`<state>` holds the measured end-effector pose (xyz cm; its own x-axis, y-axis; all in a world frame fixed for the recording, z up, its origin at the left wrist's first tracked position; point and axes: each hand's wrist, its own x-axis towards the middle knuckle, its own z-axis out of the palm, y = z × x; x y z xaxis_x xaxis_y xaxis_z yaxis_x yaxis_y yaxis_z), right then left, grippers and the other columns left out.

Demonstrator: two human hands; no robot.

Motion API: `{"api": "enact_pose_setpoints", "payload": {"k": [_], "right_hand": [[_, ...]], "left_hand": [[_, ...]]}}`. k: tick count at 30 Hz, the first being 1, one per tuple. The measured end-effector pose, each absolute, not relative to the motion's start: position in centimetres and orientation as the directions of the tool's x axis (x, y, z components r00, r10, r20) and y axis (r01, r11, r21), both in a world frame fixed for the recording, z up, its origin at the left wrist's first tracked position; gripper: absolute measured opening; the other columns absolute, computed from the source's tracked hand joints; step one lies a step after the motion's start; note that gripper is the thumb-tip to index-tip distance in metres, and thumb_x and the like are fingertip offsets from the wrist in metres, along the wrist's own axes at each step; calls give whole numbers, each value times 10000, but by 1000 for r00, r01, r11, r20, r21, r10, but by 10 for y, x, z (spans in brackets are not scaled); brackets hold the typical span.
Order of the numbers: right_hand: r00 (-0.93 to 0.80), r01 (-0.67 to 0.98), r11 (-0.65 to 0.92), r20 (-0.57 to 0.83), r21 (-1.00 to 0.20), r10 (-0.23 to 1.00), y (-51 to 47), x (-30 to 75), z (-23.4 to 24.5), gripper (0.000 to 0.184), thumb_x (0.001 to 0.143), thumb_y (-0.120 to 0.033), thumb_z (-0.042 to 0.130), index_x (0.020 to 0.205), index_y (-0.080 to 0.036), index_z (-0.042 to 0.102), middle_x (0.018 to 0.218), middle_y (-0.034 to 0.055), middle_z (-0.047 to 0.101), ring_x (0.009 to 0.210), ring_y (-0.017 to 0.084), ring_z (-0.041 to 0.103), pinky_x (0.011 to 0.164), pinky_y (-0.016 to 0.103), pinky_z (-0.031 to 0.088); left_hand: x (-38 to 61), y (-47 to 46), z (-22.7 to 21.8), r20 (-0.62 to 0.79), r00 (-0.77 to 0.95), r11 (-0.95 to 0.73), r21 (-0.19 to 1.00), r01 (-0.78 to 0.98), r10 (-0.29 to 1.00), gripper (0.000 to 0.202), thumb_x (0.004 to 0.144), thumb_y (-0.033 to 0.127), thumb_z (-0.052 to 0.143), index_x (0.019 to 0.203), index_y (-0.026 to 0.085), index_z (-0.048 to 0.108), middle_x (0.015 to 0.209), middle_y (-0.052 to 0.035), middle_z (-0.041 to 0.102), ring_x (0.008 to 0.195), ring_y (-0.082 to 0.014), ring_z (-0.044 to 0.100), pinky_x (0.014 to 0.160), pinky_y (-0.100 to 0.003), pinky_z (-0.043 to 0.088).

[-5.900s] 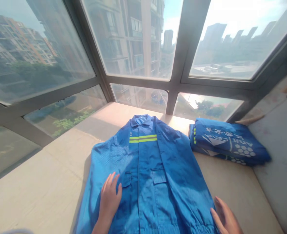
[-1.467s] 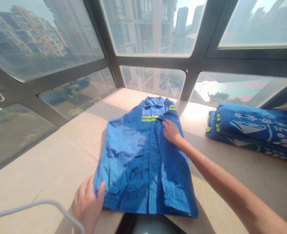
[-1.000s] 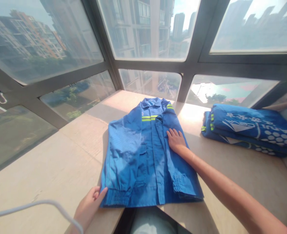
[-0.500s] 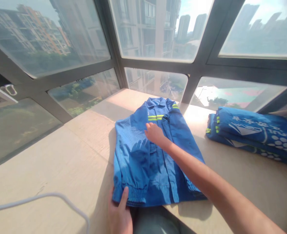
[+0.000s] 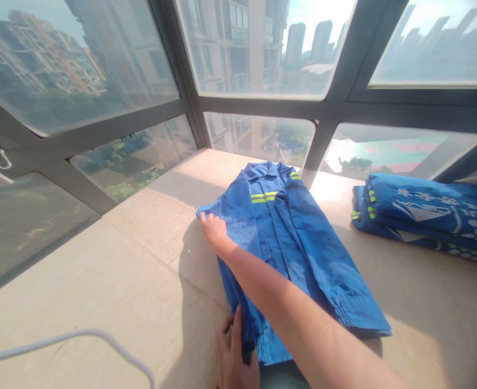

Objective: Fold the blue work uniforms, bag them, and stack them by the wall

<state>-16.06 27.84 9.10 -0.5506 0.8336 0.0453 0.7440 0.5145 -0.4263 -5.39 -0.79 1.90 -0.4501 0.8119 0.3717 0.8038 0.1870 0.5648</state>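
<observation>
A blue work jacket (image 5: 299, 237) with yellow-green reflective stripes lies front up on a beige window ledge (image 5: 100, 281), its sleeves folded in. My right hand (image 5: 213, 230) reaches across my body and pinches the jacket's left shoulder edge, fingers closed on the cloth. My left hand (image 5: 233, 356) grips the jacket's lower left hem near the ledge's front edge.
A stack of folded blue garments (image 5: 425, 216) with white print sits at the right against the window. A white cable (image 5: 80, 340) curves across the lower left. Dark window frames (image 5: 263, 105) enclose the ledge at the back and left.
My right hand moved from the jacket's chest to its left shoulder edge and took hold. My left hand shifted right along the hem. The jacket's left side has been drawn inward.
</observation>
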Motion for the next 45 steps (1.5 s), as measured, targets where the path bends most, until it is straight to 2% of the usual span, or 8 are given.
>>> {"api": "enact_pose_setpoints", "payload": {"k": [5, 9, 11, 16, 23, 32, 39, 45], "right_hand": [[-497, 606, 440, 116, -662, 860, 328, -102, 105, 694, 841, -112, 527, 1507, -253, 398, 1283, 74, 671, 1142, 247, 657, 955, 351, 537], [-402, 533, 309, 86, -788, 912, 369, -27, 105, 636, 891, -216, 520, 1512, -190, 387, 1276, 73, 682, 1061, 213, 680, 909, 313, 548], [-318, 613, 238, 41, -753, 947, 377, 14, 93, 614, 880, -267, 580, 1466, -148, 442, 1256, 115, 683, 1065, 243, 675, 916, 331, 537], [-212, 891, 249, 139, -379, 967, 367, 67, 58, 745, 871, -287, 634, 1522, -56, 354, 1474, 249, 481, 1299, 336, 514, 1065, 409, 433], [-574, 742, 646, 327, -180, 750, 378, 42, 65, 541, 982, -246, 456, 1519, -184, 434, 1661, 114, 262, 1523, 313, 205, 1214, 459, 235], [-572, 766, 586, 133, -265, 809, 396, 27, 28, 688, 1019, -510, 398, 1563, -92, 346, 1628, 188, 315, 1524, 343, 226, 1223, 494, 214], [-647, 697, 630, 79, -343, 758, 403, 36, 43, 706, 982, -453, 521, 1551, -65, 365, 1625, 205, 310, 1521, 353, 243, 1221, 483, 253], [-635, 574, 689, 292, -442, 716, 413, 110, 65, 487, 1008, -254, 376, 1459, -127, 506, 1519, 145, 500, 1427, 238, 435, 1193, 418, 341]], "left_hand": [[-36, 3, 48, 483, -259, 10, 459, 888, 836, 861, 805, 1, 506, 1592, 288, 308, 1291, -137, 598, 1195, -301, 595, 977, -451, 531], [-3, 25, 63, 515, -14, -189, 339, 922, 857, 702, 833, 53, 527, 1495, 286, 497, 1312, -119, 631, 1223, -303, 569, 1059, -482, 469], [15, 37, 61, 453, 97, -240, 269, 933, 886, 616, 849, 93, 550, 1438, 270, 565, 1322, -102, 638, 1223, -289, 561, 1077, -479, 458], [39, 55, 46, 293, 253, -292, 97, 952, 922, 560, 869, 96, 562, 1405, 253, 596, 1329, -96, 634, 1192, -261, 560, 1025, -467, 489], [21, 45, 61, 327, 249, -301, 121, 946, 912, 468, 878, 126, 567, 1307, 284, 666, 1257, -59, 677, 1135, -245, 579, 986, -408, 467], [9, 28, 43, 514, 178, -289, 144, 947, 839, 275, 897, 217, 602, 1110, 321, 742, 1130, -38, 732, 1046, -247, 598, 963, -410, 405], [10, 24, 36, 351, 276, -324, 82, 943, 895, 537, 833, 212, 662, 1360, 306, 619, 1334, -43, 653, 1193, -261, 528, 1024, -422, 386], [1, 20, 38, 235, 330, -373, 169, 912, 914, 714, 799, 363, 697, 1481, 299, 497, 1497, -51, 530, 1292, -297, 466, 1084, -460, 353]]}}
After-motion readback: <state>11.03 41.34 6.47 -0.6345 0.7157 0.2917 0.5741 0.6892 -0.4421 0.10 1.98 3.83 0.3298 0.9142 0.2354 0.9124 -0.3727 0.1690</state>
